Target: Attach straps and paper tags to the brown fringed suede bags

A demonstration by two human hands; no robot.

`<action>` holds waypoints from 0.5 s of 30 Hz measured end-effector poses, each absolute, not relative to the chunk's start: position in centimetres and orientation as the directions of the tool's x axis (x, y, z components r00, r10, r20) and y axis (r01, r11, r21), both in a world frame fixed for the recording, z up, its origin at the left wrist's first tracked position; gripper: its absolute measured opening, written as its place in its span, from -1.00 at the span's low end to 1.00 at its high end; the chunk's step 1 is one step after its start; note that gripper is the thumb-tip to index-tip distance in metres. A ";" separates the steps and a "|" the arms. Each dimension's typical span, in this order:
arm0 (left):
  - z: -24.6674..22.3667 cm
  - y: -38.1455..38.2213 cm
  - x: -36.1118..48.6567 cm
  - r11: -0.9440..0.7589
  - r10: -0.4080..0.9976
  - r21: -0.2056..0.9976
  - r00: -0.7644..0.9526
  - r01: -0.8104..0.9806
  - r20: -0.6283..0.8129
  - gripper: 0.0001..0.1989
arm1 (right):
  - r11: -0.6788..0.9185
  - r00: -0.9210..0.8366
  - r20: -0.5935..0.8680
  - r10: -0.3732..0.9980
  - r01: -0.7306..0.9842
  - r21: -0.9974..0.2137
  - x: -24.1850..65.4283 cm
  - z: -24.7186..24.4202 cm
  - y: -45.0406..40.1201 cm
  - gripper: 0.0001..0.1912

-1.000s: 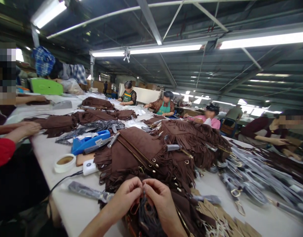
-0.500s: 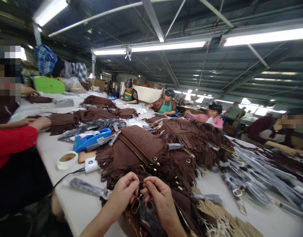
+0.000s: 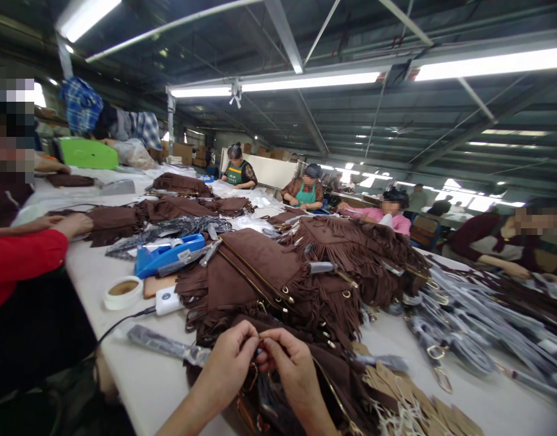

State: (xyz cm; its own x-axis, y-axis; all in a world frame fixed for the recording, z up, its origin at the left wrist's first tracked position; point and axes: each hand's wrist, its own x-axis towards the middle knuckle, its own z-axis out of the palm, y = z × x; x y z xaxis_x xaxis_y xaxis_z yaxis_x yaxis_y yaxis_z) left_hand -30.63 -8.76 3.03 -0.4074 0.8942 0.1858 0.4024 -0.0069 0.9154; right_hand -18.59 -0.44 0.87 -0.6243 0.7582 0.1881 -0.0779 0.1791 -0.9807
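Note:
Both hands meet low in the middle of the head view, over a brown fringed bag (image 3: pixel 342 375) with a gold zipper. My left hand (image 3: pixel 230 360) is closed in a pinch, its fingertips against those of my right hand (image 3: pixel 290 369), also pinched. What lies between the fingertips is too small to make out. Below them are a gold ring and dark plastic-wrapped strap parts, partly hidden by the hands. Just beyond, a pile of brown fringed bags (image 3: pixel 260 266) with gold zippers covers the table. A plastic-wrapped strip (image 3: pixel 163 344) lies left of my left hand.
On the left stand a white tape roll (image 3: pixel 123 293), a white device (image 3: pixel 168 300) with a black cable and a blue tape dispenser (image 3: pixel 169 254). Tan tags (image 3: pixel 410 393) and wrapped straps (image 3: pixel 464 327) lie right. A red-sleeved person is at left; other people sit around the table.
My two hands have come closer together, the fingertips now touching; my left hand has shifted slightly right. Across the table, a person in a green apron has moved their arms.

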 end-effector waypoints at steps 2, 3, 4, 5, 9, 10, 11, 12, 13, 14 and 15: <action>3.1 -8.9 -30.7 -0.003 0.895 0.908 -0.404 0.418 0.190 -0.79 | 0.227 -0.626 0.214 0.750 -0.061 -0.972 -18.5 0.8 -0.5 -0.53; 3.1 -8.9 -30.7 -0.001 0.895 0.904 -0.403 0.427 0.192 -0.79 | 0.249 -0.628 0.227 0.745 -0.053 -0.967 -18.5 0.8 -0.5 -0.55; 3.1 -8.9 -30.7 0.000 0.894 0.898 -0.403 0.440 0.197 -0.79 | 0.268 -0.629 0.237 0.740 -0.047 -0.962 -18.5 0.7 -0.5 -0.57; 3.1 -9.0 -30.7 0.003 0.893 0.892 -0.402 0.453 0.201 -0.78 | 0.281 -0.627 0.244 0.740 -0.042 -0.959 -18.5 0.7 -0.5 -0.60; 3.1 -9.0 -30.8 0.013 0.890 0.874 -0.405 0.486 0.212 -0.78 | 0.294 -0.622 0.246 0.743 -0.026 -0.955 -18.5 0.6 -0.6 -0.67; 3.1 -9.0 -30.8 0.017 0.891 0.872 -0.404 0.489 0.209 -0.79 | 0.299 -0.628 0.249 0.737 -0.027 -0.954 -18.5 0.5 -0.6 -0.68; 3.1 -9.1 -30.8 0.021 0.892 0.870 -0.403 0.493 0.206 -0.79 | 0.306 -0.635 0.254 0.729 -0.029 -0.951 -18.5 0.5 -0.6 -0.69; 3.2 -9.1 -30.8 0.026 0.893 0.865 -0.401 0.500 0.205 -0.79 | 0.315 -0.641 0.260 0.722 -0.029 -0.949 -18.5 0.5 -0.5 -0.70; 3.2 -9.1 -30.7 0.032 0.895 0.859 -0.397 0.510 0.203 -0.80 | 0.321 -0.642 0.264 0.720 -0.029 -0.947 -18.4 0.4 -0.5 -0.70; 3.3 -9.1 -30.7 0.037 0.896 0.853 -0.395 0.520 0.201 -0.80 | 0.321 -0.641 0.264 0.720 -0.029 -0.947 -18.4 0.4 -0.5 -0.70; 3.3 -9.1 -30.7 0.041 0.897 0.849 -0.393 0.526 0.200 -0.80 | 0.319 -0.640 0.261 0.723 -0.027 -0.948 -18.4 0.3 -0.4 -0.70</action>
